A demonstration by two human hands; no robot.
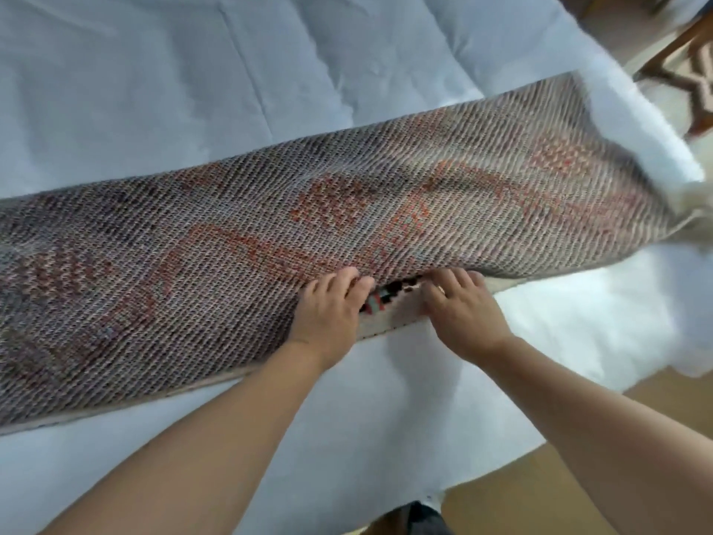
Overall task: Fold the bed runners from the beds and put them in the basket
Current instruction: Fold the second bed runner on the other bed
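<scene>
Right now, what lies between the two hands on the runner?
In the head view, between the left hand and right hand, the bed runner edge gapes, showing its darker patterned face.

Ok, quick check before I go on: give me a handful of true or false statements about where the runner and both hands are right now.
1. The bed runner lies across the white bed cover. True.
2. Both hands rest on the runner's near edge. True: the left hand and the right hand sit side by side there.
3. The runner is already in the basket. False: it is still on the bed, and no basket is in view.
4. The hands are at opposite ends of the runner. False: they are close together, near its middle.
5. A darker patterned layer shows in the gap between the hands. True.
6. The runner is plain white. False: it is woven grey-brown with orange-red motifs.
</scene>
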